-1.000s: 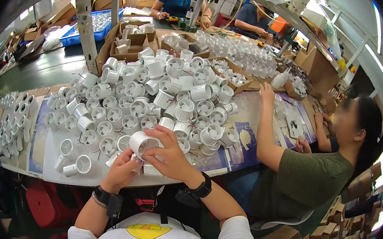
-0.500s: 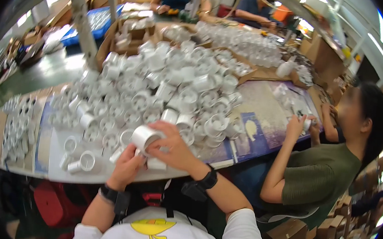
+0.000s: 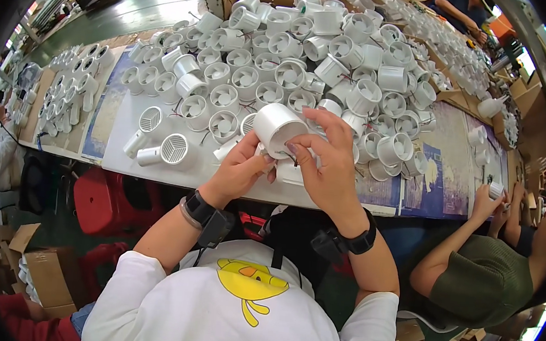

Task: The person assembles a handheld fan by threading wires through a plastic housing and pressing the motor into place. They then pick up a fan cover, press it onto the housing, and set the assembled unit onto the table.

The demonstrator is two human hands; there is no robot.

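Note:
A white cylindrical fan housing (image 3: 277, 122) is held up over the near edge of the table. My right hand (image 3: 326, 162) is closed on its right side, the thumb and fingers at the open end. Below the housing's left side, my left hand (image 3: 238, 172) is closed, with fingertips pinched by its lower rim. Dark wire ends show between the hands. What else the fingertips grip is hidden. Behind lies a large heap of similar white housings (image 3: 290, 73), many showing fan blades inside and thin wires. To the left rest two white handled shells with slotted grilles (image 3: 174, 150).
More white handled shells (image 3: 73, 92) stand on the table's left part. A co-worker in a green top (image 3: 483, 279) sits at right, hands on a small part. A red stool (image 3: 109, 204) and cardboard boxes (image 3: 52, 274) are below. Clear plastic parts (image 3: 424, 34) lie behind.
My view has swung right and down, so the scene shifts left and upward around my hands. Both hands still hold the housing, whose open end now faces more toward me.

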